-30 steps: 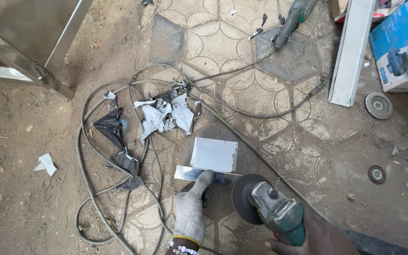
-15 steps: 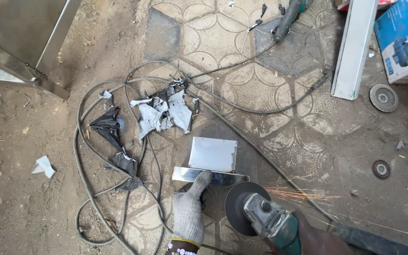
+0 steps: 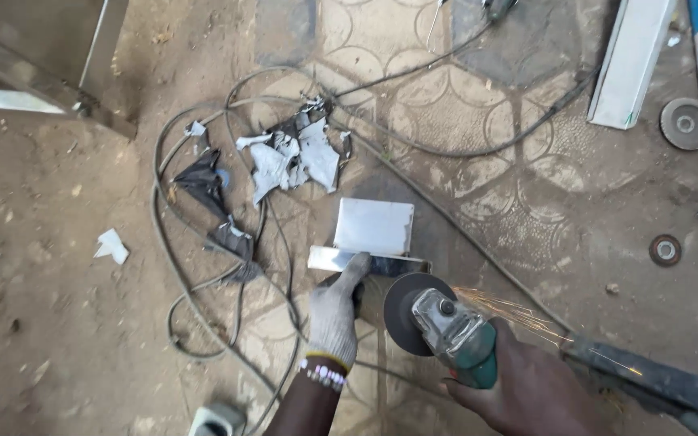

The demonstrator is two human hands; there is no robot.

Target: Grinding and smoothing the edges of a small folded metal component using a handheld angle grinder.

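The work is being done on the floor (image 3: pixel 478 186), which is partly bare dusty earth and partly paved with slabs carrying a pattern of circles. A bent metal piece (image 3: pixel 373 238) is lying on these slabs, near the middle. Its lower flange is being pressed down by the left hand (image 3: pixel 334 311), which is covered by a grey glove, with the fingers laid flat over the edge. An angle grinder (image 3: pixel 446 327) is being gripped fully by the bare right hand (image 3: pixel 527 387), and its disc is being held against the right end of the flange, where sparks (image 3: pixel 519 311) are being thrown to the right. Black cables (image 3: pixel 203 266) are being spread in loops just beside the piece, with crumpled scraps (image 3: pixel 296 157) among them. Two loose discs (image 3: pixel 686 123) are lying well apart, to the right.
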